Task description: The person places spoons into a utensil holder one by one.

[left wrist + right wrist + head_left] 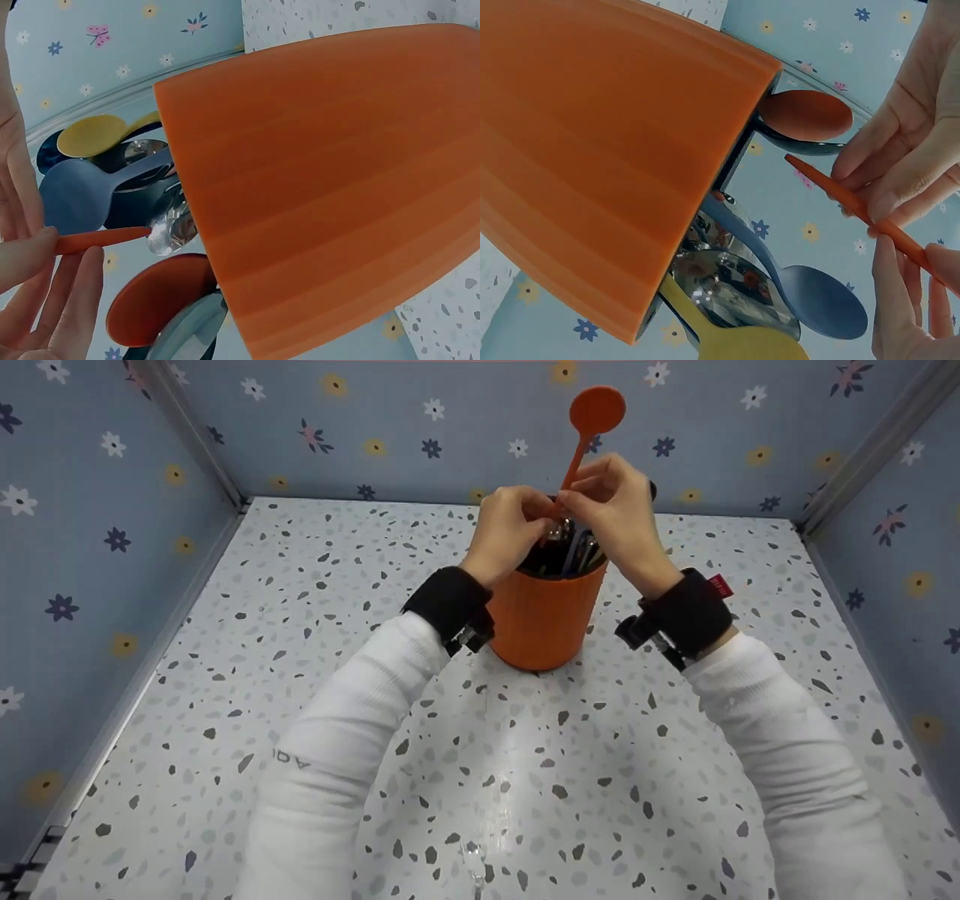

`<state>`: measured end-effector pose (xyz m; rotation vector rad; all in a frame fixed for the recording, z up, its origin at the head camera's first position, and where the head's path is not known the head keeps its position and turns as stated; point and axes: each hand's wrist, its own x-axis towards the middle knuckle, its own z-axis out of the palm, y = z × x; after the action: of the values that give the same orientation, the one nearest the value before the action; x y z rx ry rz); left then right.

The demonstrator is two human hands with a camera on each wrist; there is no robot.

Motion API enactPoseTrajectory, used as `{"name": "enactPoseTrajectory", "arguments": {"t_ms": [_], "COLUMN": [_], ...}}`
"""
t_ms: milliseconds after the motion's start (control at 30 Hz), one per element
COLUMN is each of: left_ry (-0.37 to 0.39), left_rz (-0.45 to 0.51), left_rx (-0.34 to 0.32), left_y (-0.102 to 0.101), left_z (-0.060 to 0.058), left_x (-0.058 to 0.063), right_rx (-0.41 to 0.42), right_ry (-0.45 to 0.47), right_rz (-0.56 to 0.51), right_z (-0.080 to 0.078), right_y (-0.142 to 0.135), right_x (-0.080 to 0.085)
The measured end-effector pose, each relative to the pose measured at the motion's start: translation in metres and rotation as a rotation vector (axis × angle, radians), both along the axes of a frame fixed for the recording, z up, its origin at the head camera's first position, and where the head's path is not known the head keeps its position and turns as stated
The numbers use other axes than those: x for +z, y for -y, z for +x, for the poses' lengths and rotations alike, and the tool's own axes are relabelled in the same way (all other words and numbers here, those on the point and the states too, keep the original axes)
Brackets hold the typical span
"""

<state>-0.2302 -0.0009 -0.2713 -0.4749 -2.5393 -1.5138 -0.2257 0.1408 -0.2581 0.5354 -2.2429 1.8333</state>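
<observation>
An orange spoon [598, 411] stands slightly tilted over a ribbed orange utensil holder [544, 619], its round head up. Fingers of my left hand [508, 529] pinch its handle low down. Just above, my right hand [624, 521] pinches the same handle between thumb and fingers. In the right wrist view, the handle's lower tip [791, 160] is clear of the holder's rim. Several utensils fill the holder, among them a blue spoon [826, 304], a yellow utensil [90, 135], an orange-red spoon [157, 300] and a shiny metal spoon [735, 289].
The holder stands on a white speckled tabletop [525, 780], toward its back edge. Flower-patterned blue panels [420, 405] rise behind and at both sides. A black band with a small camera is on each wrist.
</observation>
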Motion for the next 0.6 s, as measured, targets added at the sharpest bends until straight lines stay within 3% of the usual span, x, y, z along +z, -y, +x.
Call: {"name": "enactPoseTrajectory", "arguments": {"t_ms": [333,467,600], "left_ry": [-0.043,-0.045,-0.022], "left_rz": [0.047,0.096,0.167], "left_rx": [0.065,0.065,0.069], "left_y": [0.009,0.017,0.026], "left_z": [0.001,0.009,0.022], "left_x": [-0.001,-0.004,-0.01], "right_rx": [-0.055,-0.08,-0.086], "right_ry": [-0.008,-0.003,0.032], "right_rz": [0.179,0.291,0.322], "right_z": [0.001,0.004,0.009], "right_y": [0.0,-0.008,-0.019], "right_x": [-0.023,-0.033,-0.04]}}
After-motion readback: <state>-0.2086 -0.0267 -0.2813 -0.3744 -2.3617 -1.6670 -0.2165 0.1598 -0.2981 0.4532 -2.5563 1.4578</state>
